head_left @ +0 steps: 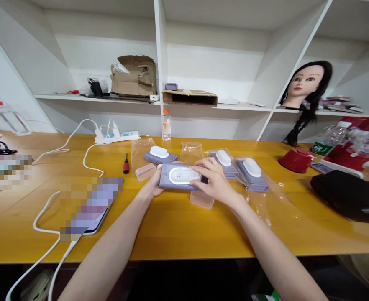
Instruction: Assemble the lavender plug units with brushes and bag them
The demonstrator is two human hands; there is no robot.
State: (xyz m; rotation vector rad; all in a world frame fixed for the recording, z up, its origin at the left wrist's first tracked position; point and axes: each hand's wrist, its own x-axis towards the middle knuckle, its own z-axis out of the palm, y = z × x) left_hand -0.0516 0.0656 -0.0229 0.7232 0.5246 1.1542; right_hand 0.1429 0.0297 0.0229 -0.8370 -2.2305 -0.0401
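Note:
Both of my hands hold a flat lavender-grey device [178, 184] with a white oval bristled pad on top. My left hand [152, 184] grips its left end from below and the side. My right hand [211, 177] lies across its right end, fingers resting on the white pad's edge. Behind them stand several similar devices, with white domed caps: one [159, 154] to the left, two more [224, 164] [252, 173] to the right. Clear plastic bags [190, 151] lie around them. A translucent pink-tinted lid [202, 199] sits just below my right hand, and another [145, 171] lies beyond my left hand.
A red-handled screwdriver [126, 164], a pixelated phone [90, 205] on a white cable, and a power strip [117, 137] lie on the yellow wooden table [178, 228]. To the right are a red cup [295, 160] and black cloth [344, 196]. White shelves stand behind.

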